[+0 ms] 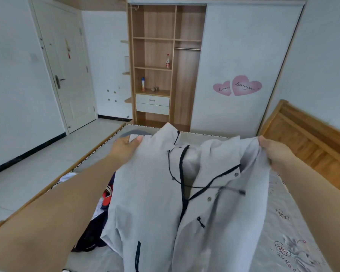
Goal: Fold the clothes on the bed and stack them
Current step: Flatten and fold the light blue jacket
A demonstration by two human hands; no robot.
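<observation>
Two bare forearms enter from the lower corners, sleeveless as far as visible. The left hand (126,144) and right hand (273,152) carry no gloves; no rings, watch or bracelet can be made out.

Jacket (155,193) held up over the bed (283,222), between left hand (126,144) and right hand (273,150). Other clothes (104,197) lie left of it; wardrobe (165,65) stands behind.

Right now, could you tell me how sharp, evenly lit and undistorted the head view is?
Head view: soft, even daylight, no glare; the jacket is motion-blurred around its cords and zip, both hands, left and right, fairly crisp; wide-angle bending curves the wardrobe and door edges.
</observation>
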